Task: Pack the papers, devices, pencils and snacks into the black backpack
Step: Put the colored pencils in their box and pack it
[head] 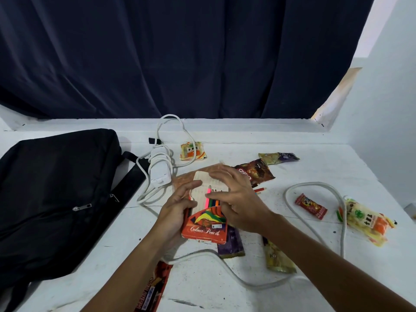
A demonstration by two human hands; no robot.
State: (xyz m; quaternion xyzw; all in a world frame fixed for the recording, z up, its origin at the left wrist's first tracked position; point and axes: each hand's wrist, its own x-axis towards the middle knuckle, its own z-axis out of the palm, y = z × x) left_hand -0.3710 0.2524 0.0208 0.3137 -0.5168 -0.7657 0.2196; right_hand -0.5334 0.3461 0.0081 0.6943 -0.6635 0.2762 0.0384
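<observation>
1. The bench (292,255) carries everything within reach.
2. The black backpack (56,188) lies flat at the left, seemingly zipped, awaiting its load.
3. The charger (158,170) and its cable sit beside it.
4. Snacks (255,172) lie scattered on the right.
5. The left hand (173,212) grips the pencil box (206,226) to steady it.
6. The right hand (236,199), fingers spread open, presses the pencils (212,199) in, likely to pack them together.

Home room: dark curtain (180,52), white painted table (315,176).
</observation>
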